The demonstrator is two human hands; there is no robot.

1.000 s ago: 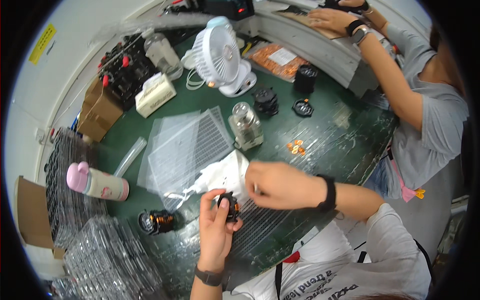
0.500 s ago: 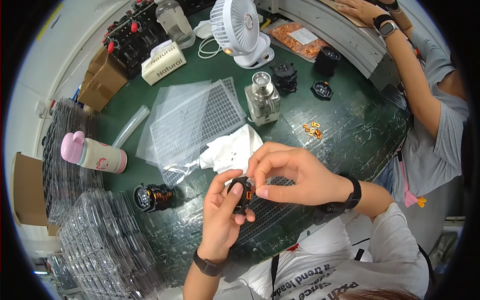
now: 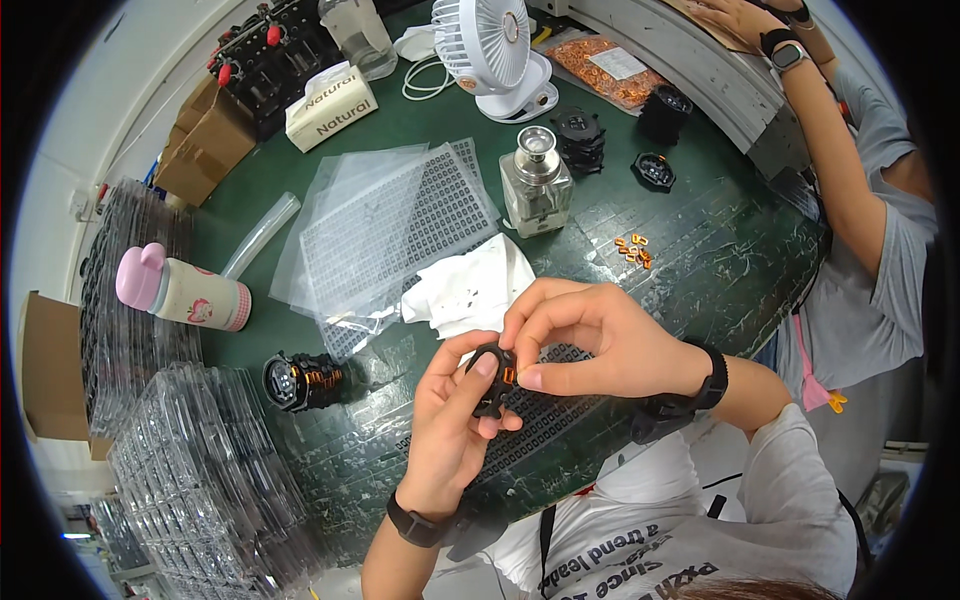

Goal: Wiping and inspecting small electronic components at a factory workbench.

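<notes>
Upright in my left hand [image 3: 447,430] is a black watch case [image 3: 489,393], held between thumb and fingers above the near table edge. A small orange frame-shaped piece [image 3: 509,376] shows on the case's right side. My right hand [image 3: 610,350] is closed in a pinch against that side, its fingertips by the orange piece. Whatever may be between those fingertips is too small to make out. Below the hands lies a sheet of small dark printed labels [image 3: 545,418]. A crumpled white cloth [image 3: 470,288] lies just beyond them.
Loose orange pieces [image 3: 633,251] lie right of a glass pump bottle [image 3: 537,190]. Black watch cases are stacked at the left [image 3: 300,381] and far right [image 3: 578,138]. Clear plastic trays [image 3: 190,470], a pink-lidded bottle [image 3: 190,290] and a white fan [image 3: 485,45] stand around. A co-worker's arm [image 3: 830,140] is at right.
The view has shifted slightly. My left hand still holds the watch case, with the right fingertips still at its side; the orange piece shows a little more fully.
</notes>
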